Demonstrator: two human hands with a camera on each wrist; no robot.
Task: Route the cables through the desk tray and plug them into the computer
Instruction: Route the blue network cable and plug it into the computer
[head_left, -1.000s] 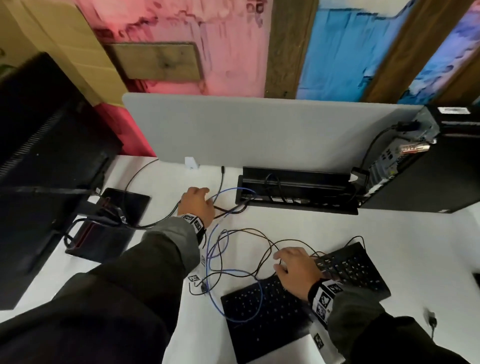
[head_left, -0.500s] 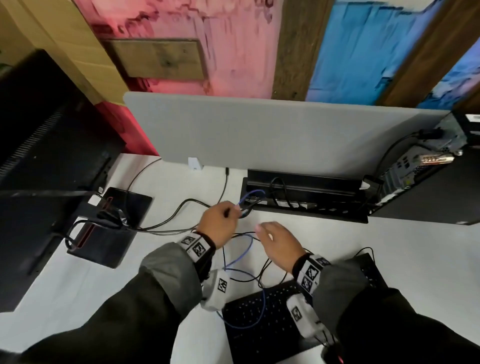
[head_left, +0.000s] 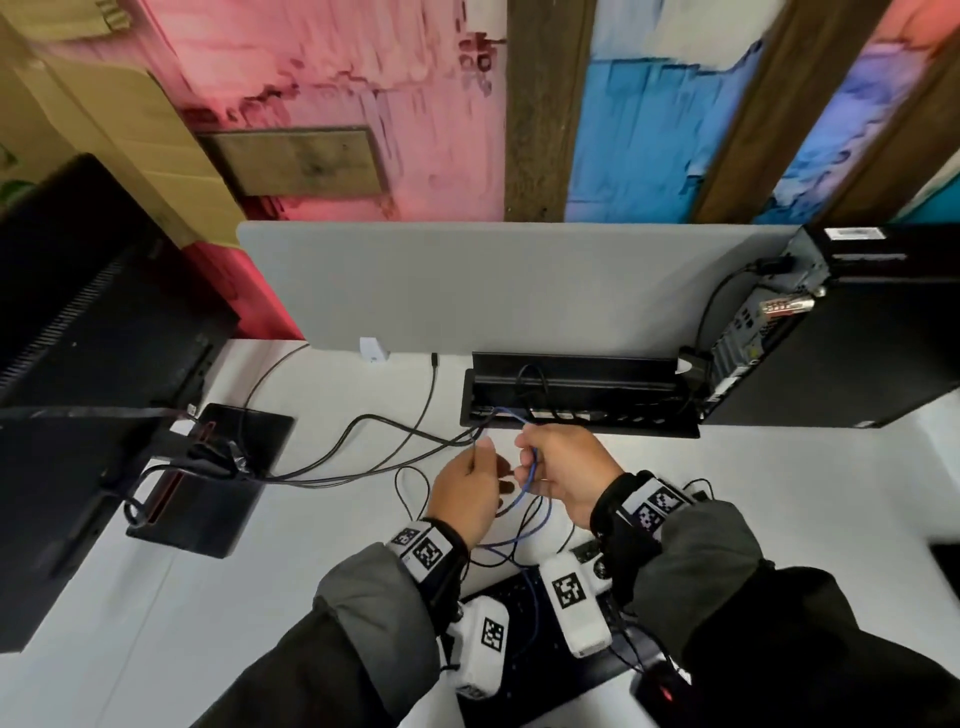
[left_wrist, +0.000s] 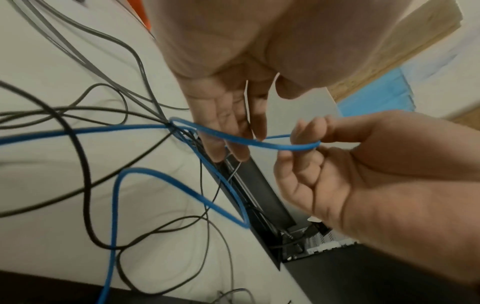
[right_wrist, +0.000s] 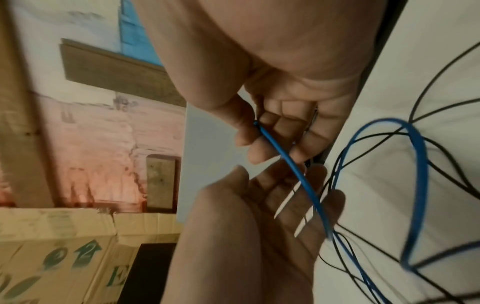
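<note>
A blue cable (head_left: 533, 470) loops over the white desk and runs into the left end of the black desk tray (head_left: 597, 370). My right hand (head_left: 524, 453) pinches a bend of this blue cable (left_wrist: 272, 145) just in front of the tray; thumb and fingers clamp the cable (right_wrist: 285, 156) in the right wrist view. My left hand (head_left: 478, 458) is beside it, fingers nearly straight (left_wrist: 223, 131), thumb apart. A thin dark cable passes through its thumb gap. The black computer (head_left: 857, 358) stands at the tray's right end, with cables in its rear ports.
Several thin black cables (left_wrist: 85, 164) lie tangled on the desk below my hands. A black keyboard (head_left: 511, 680) sits under my wrists. The monitor (head_left: 78, 338) and its base (head_left: 208, 488) fill the left side. A grey divider (head_left: 493, 291) walls off the back edge.
My right hand left the keyboard, rose to the tray front and took the blue cable. My left hand shifted right and let go of the cables it held there.
</note>
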